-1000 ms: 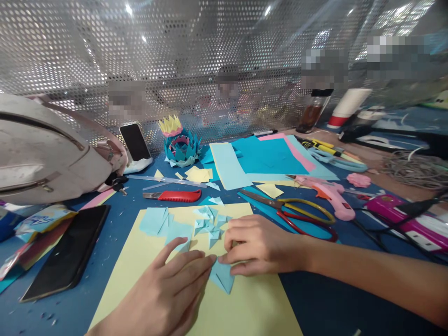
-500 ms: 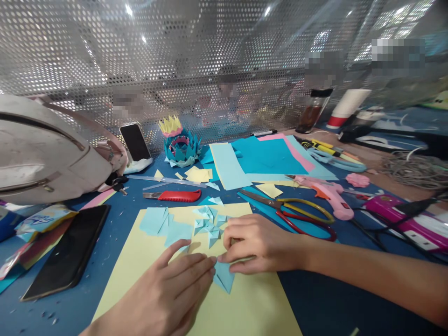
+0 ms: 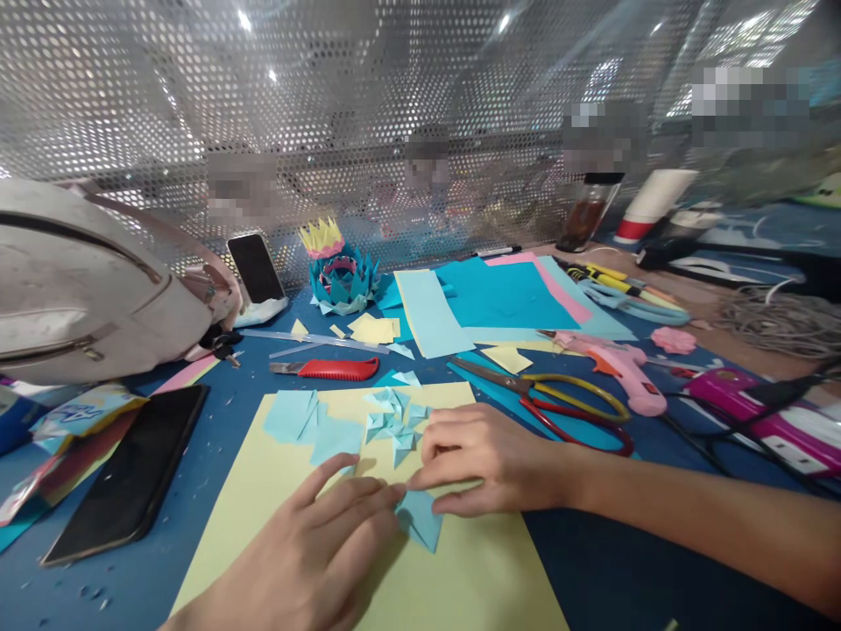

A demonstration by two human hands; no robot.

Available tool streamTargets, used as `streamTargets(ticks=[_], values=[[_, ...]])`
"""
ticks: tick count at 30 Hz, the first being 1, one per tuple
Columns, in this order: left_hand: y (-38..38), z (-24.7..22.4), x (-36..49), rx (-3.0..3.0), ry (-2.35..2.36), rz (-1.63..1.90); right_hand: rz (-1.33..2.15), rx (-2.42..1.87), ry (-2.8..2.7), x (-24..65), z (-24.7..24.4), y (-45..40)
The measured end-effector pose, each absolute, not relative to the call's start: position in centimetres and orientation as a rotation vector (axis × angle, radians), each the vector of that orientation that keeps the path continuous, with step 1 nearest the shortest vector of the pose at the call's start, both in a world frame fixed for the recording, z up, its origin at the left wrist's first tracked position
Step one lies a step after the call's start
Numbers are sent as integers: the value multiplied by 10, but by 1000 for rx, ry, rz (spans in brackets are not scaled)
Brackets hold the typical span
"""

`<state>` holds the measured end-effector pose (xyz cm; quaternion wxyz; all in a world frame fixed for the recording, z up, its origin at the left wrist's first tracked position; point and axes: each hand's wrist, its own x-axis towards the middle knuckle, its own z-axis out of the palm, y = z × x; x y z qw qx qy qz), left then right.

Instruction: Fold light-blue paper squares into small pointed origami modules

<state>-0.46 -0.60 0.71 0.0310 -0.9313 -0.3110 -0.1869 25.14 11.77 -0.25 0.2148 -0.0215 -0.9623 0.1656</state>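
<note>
On a pale yellow sheet [image 3: 473, 587] lies a small folded light blue paper piece [image 3: 421, 523]. My right hand [image 3: 490, 460] comes from the right with curled fingers, its index fingertip and thumb pinching down on that piece's upper edge. From lower left my left hand [image 3: 315, 543] reaches in, fingers stretched out and fingertips touching the upper left of the same piece; its thumb is hidden. Just above the hands, several folded light blue pieces [image 3: 389, 427] form a cluster. Light blue paper squares [image 3: 293, 414] lie to the left of it.
A red utility knife [image 3: 338, 368], scissors [image 3: 571, 394] and a pink glue gun [image 3: 621, 368] lie beyond the sheet. A blue paper lotus [image 3: 342, 280] stands behind. A black phone [image 3: 131, 478] and a backpack [image 3: 105, 289] are at left, a purple power strip [image 3: 755, 412] at right.
My left fingertips have drawn back slightly, so more of the folded light blue piece shows. My right hand has hardly moved.
</note>
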Motion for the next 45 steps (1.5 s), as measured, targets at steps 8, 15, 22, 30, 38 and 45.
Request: streamTargets(ticks=[8, 15, 22, 30, 38, 45], values=[[-7, 7, -8, -2866, -901, -566, 416, -59, -2686, 252, -4, 118], [-9, 6, -3, -2836, -906, -594, 353, -39, -2715, 252, -1, 118], [-11, 6, 4, -2804, -966, -631, 290, -36, -2778, 251, 0, 115], [-15, -8, 16, -2625, -1092, -734, 643, -108, -2706, 249, 0, 119], [-23, -29, 19, -2440, -1115, -848, 745, -136, -2676, 249, -2, 118], [-21, -29, 17, -2520, -1130, -839, 718, -106, -2655, 249, -3, 119]])
